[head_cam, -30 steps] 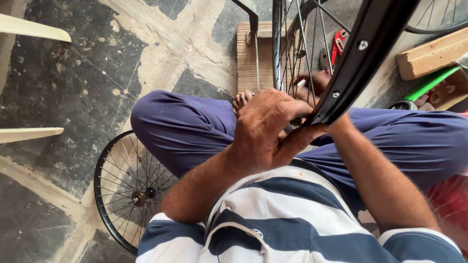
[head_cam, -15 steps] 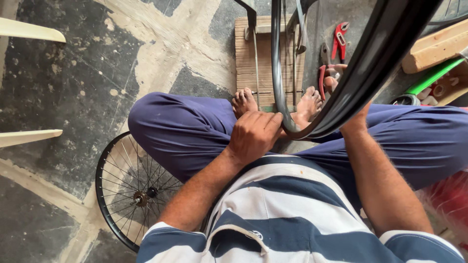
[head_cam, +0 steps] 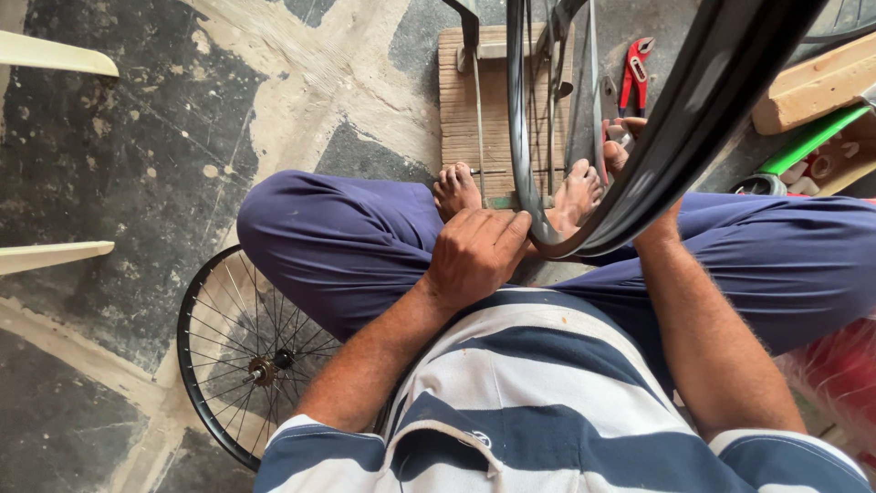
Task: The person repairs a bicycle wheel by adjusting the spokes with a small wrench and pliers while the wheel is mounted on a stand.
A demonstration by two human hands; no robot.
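Two hands: both at the black metal bicycle wheel rim (head_cam: 657, 173) standing upright between the crossed legs.
Left hand (head_cam: 474, 256): rests knuckles up on the near lower curve of the rim, fingers together and curled against its left side, near the middle of the scene.
Right hand (head_cam: 630, 146): reaches behind the rim on the far side; only its fingertips (head_cam: 620, 137) show past the rim, bent around a small metal piece among the thin spokes (head_cam: 547, 100). Whether they pinch it tight, I cannot tell.
Rim position: lowest arc sits just in front of the bare feet (head_cam: 511, 192), the upper part rising toward the top right corner.
Legs: dark blue trousers (head_cam: 338, 246) folded crosswise, under a blue and white striped shirt (head_cam: 538, 402) at the near edge.
Floor, near left: a second black spoked wheel (head_cam: 246, 356) lies flat on the stained concrete floor (head_cam: 164, 146), partly under the left knee.
Far centre: ribbed wooden board (head_cam: 456, 100) under the feet.
Far right: red-handled pliers (head_cam: 636, 68), a pale wooden block (head_cam: 812, 82) and a green-handled tool (head_cam: 808, 146).
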